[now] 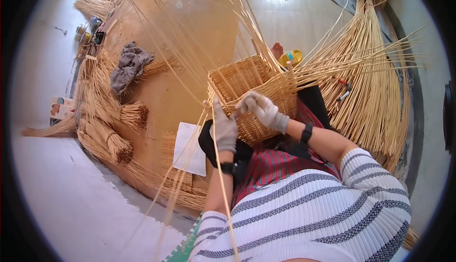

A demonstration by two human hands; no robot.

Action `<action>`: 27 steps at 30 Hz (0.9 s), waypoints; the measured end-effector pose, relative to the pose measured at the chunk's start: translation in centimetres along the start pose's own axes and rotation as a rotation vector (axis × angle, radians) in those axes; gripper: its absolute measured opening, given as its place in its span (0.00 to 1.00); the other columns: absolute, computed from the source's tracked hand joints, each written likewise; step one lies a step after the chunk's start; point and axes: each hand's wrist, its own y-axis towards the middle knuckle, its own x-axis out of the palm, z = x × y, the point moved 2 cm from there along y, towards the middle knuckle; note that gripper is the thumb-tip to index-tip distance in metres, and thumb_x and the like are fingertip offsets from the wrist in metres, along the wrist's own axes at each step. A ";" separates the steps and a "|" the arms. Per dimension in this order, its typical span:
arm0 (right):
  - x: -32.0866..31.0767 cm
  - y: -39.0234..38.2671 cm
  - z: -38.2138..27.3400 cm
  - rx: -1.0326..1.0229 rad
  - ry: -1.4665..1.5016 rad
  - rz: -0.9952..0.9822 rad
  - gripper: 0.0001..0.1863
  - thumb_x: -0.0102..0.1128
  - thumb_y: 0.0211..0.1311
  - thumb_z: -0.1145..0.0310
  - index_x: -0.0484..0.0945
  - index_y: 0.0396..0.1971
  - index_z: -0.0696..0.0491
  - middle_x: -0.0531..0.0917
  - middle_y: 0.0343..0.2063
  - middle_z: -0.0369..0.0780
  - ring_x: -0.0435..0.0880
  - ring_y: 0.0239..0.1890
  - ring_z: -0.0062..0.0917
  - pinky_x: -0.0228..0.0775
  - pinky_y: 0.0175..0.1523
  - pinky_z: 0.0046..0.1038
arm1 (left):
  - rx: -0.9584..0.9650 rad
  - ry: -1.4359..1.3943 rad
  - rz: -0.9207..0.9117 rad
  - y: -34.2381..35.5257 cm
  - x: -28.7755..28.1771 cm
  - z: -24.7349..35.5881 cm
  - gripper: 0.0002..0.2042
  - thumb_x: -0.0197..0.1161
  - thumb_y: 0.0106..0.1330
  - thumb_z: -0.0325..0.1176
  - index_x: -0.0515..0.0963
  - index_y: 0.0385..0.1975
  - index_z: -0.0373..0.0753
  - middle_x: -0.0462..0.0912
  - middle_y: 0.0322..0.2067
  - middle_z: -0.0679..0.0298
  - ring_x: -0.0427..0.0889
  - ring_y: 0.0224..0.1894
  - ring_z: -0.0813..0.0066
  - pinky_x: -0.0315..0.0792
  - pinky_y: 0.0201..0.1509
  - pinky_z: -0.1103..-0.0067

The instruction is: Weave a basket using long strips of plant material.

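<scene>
A square wicker basket [273,124] with an open top rests at my lap, its near wall toward me. Long loose strands fan out from its rim to the left, far and right sides. My left hand [225,131], in a pale work glove, grips the near left corner, index finger stretched along the rim and thumb toward the other hand. Just right of it, my right hand [264,111], gloved too, has its fingers pinched on a wicker strand at the near rim. The fingertips partly hide that strand. One long strand [218,160] hangs from the left corner across my left forearm.
Wicker bundles [102,134] and a grey cloth [129,66] lie at the left. A large spread of strands [370,105] covers the right side, with a small tool [343,96] on it. White paper [190,148] lies on woven wicker [168,150]. A yellow slipper [291,57] shows beyond the basket.
</scene>
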 end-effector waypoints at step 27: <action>-8.7 -0.9 -0.3 0.080 -0.143 0.304 0.11 0.59 0.73 0.73 0.77 0.52 0.52 0.85 0.31 0.35 0.86 0.35 0.18 0.75 0.34 0.19 | 0.084 -0.454 0.456 1.6 3.8 0.5 0.20 0.58 0.73 0.27 0.66 0.62 0.39 0.81 0.53 0.51 0.85 0.43 0.59 0.77 0.54 0.70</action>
